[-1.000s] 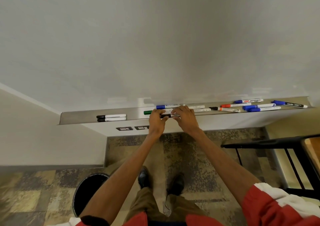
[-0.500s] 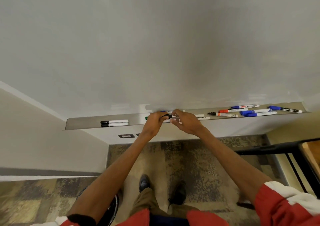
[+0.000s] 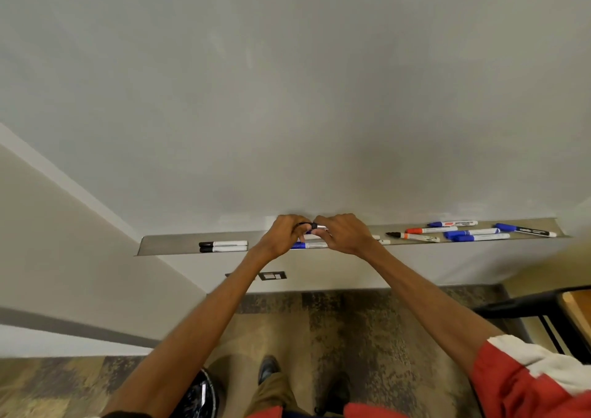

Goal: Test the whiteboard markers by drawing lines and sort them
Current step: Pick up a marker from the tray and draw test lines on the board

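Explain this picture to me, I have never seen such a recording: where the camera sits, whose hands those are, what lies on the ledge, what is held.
There is no machine here. A person wears one camera on the head, looking forward and down, so both arms reach in from below. Ahead is a whiteboard with a metal tray along its foot. The left hand and right hand together grip one black marker above the tray, perhaps to uncap it. Two black-capped markers lie at the tray's left end, and blue and red markers lie towards its right.
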